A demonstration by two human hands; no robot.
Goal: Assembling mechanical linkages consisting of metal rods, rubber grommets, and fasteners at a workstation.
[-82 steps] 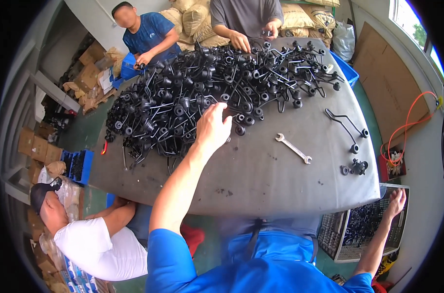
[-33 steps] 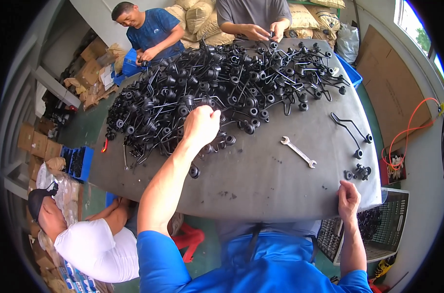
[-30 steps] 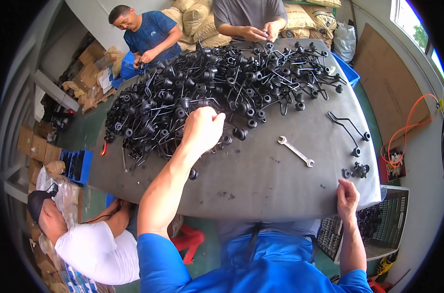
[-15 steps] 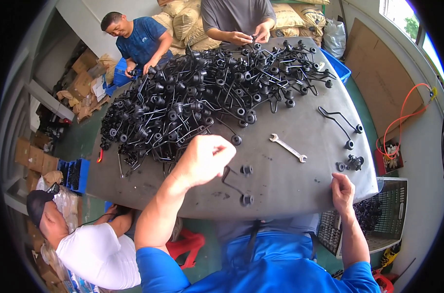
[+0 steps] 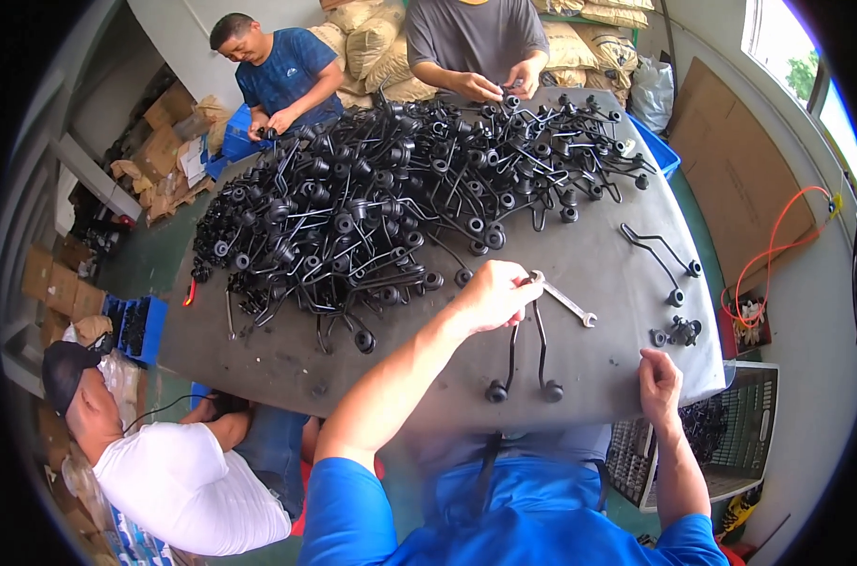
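My left hand (image 5: 493, 300) is closed around the bend of a black bent metal rod (image 5: 542, 344). Its two legs hang toward me, each ending in a black rubber bushing (image 5: 552, 391). Just beyond my fingertips lies an open-ended wrench (image 5: 568, 303); whether they touch I cannot tell. Near the table's front right edge, my right hand (image 5: 661, 385) is curled into a loose fist, its inside hidden. Beyond it sit a few small black rubber pieces (image 5: 683, 332) and another bent rod with bushings (image 5: 657, 247).
A large heap of similar black rods (image 5: 353, 208) covers the far and left part of the grey table (image 5: 598, 377). Two people work across it; another person in white (image 5: 193, 481) sits at the left. A grey crate (image 5: 757, 424) stands below the right edge.
My left hand has moved right, carrying the bent rod, whose legs now hang toward me. My right hand stays by the table edge. The view has shifted slightly.
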